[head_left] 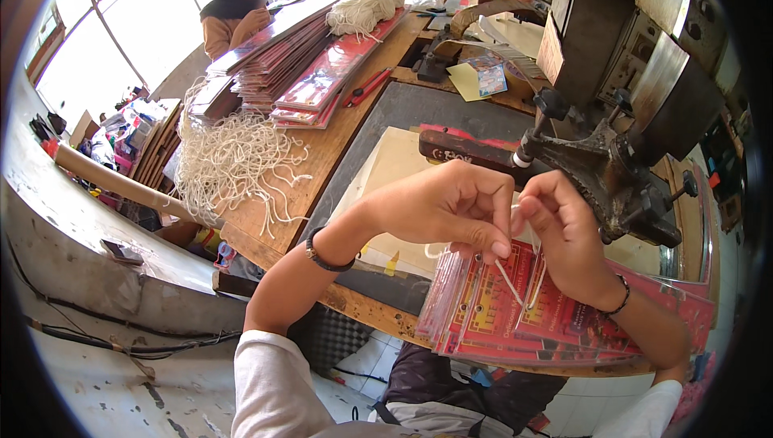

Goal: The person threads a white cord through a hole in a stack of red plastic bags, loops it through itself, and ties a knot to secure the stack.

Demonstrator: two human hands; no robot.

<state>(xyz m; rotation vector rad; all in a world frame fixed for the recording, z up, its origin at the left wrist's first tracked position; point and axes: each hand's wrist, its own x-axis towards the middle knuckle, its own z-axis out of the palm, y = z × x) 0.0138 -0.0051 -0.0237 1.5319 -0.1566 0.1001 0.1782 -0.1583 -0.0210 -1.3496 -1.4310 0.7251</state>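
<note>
My left hand and my right hand are close together over the near table edge, fingers pinched on a white string. The string hangs below them in a narrow loop. Its upper part is partly hidden behind my fingers. Under my hands lies a fanned pile of glossy red printed cards with small punched holes near their edge. Whether the string passes through one of the holes, I cannot tell.
A heap of loose white strings spills beside stacked red cards, topped by a white string bundle. A black metal machine with a dark handle stands right. Red-and-black cutters lie midway. Two people are at the far side.
</note>
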